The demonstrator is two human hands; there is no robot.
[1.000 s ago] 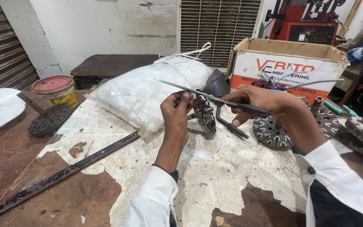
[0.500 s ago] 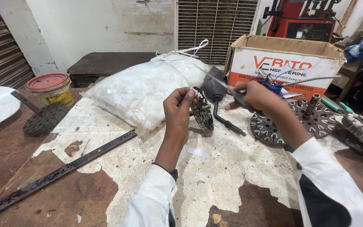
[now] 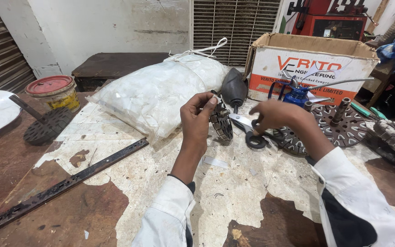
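Here, pinched on edge between thumb and fingertips of the left hand [image 3: 197,120]: a small round toothed metal part [image 3: 221,121], raised clear of the surface [image 3: 234,192] and tilted toward the camera. Right hand [image 3: 277,116] closed on scissors [image 3: 248,130], fingers through the black loops, blades nearly together and pointing left at the part's lower rim; whether touching it, cannot be told.

Probably best done thus: hold the left grip firm on the rim, away from the teeth; steady both wrists low over the surface; bring only the blade tips to the part, with fingertips kept out of their line.

Relative to the grip: part standing just right of the left thumb, between the two hands, directly ahead of the blade tips. Behind: a white plastic sack [image 3: 161,91], a cardboard box [image 3: 312,59], a blue oil can [image 3: 296,93].
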